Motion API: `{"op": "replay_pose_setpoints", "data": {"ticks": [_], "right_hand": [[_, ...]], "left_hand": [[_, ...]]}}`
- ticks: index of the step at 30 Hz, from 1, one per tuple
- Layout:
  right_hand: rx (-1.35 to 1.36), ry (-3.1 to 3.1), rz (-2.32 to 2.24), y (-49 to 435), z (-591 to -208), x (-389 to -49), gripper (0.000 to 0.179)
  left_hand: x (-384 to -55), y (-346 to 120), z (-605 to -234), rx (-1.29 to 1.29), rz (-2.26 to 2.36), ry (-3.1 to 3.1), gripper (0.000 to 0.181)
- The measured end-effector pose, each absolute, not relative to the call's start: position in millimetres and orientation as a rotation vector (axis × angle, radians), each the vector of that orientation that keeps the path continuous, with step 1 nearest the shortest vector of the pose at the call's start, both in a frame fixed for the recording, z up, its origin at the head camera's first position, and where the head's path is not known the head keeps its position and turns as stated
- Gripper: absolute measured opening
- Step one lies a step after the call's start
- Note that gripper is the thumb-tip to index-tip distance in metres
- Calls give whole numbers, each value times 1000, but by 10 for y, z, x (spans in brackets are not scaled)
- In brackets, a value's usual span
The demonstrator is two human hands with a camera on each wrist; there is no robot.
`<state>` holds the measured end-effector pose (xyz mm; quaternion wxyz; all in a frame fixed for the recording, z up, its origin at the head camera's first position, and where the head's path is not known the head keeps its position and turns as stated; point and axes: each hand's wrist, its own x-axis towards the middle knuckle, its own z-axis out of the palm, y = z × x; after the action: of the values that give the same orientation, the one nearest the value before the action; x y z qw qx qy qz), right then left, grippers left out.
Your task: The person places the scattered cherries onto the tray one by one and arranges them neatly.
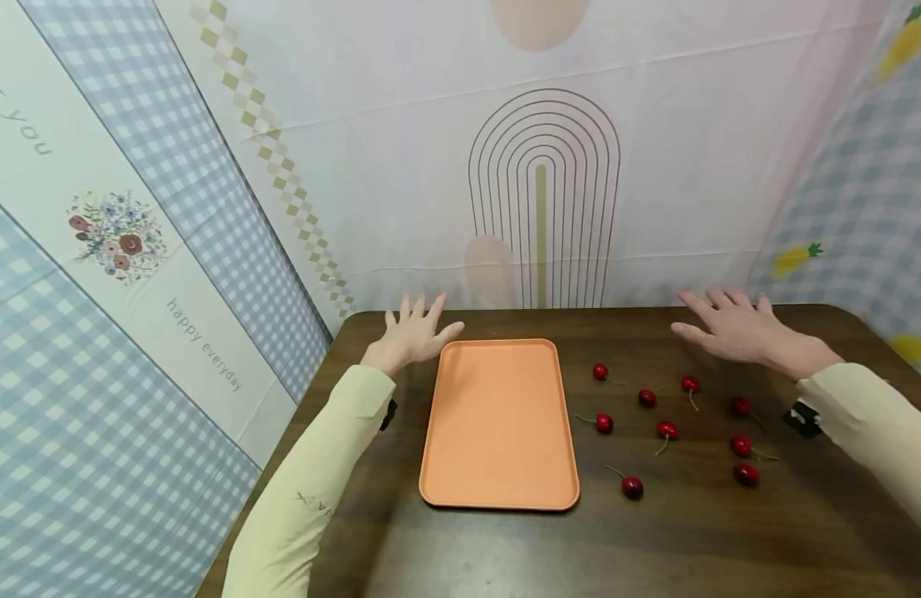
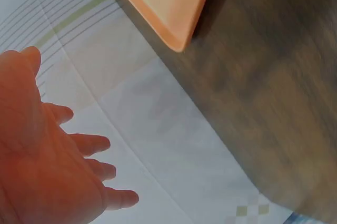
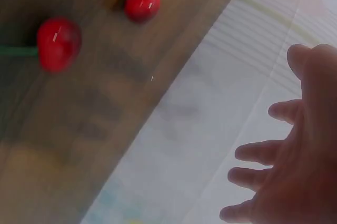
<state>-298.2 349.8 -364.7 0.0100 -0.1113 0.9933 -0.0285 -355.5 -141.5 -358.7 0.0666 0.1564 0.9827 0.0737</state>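
An orange rectangular tray (image 1: 501,423) lies on the dark wooden table, with nothing on it. My left hand (image 1: 411,336) hovers by the tray's far left corner, fingers spread, holding nothing; the left wrist view shows that hand (image 2: 52,166) palm side, apart from the tray (image 2: 174,18). Several red cherries with stems, among them one cherry (image 1: 667,429) and another cherry (image 1: 632,487), lie scattered to the right of the tray. Above the table's far right part, my right hand (image 1: 744,328) is spread and holds nothing. Two cherries show in the right wrist view, one a larger cherry (image 3: 59,45).
The wooden table (image 1: 460,556) ends at a white patterned cloth (image 1: 400,166) hanging behind it. A blue checked cloth (image 1: 94,399) hangs on the left, and another checked cloth with pineapples (image 1: 879,224) on the right. Dark bands sit at both wrists.
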Motion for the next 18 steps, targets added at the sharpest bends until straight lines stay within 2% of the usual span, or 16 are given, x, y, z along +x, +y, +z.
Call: {"op": "replay_pose_setpoints", "data": {"ticks": [8,18], "right_hand": [[-580,3114,-265,3164,-3773,-3040,63],[-744,2958,-361,2829,-3944,-3065,17]], "left_hand": [[-3468,-1429,-3746,512,345,2910,76],[-3353,-1516,-3957,579,551,2794,71]]}}
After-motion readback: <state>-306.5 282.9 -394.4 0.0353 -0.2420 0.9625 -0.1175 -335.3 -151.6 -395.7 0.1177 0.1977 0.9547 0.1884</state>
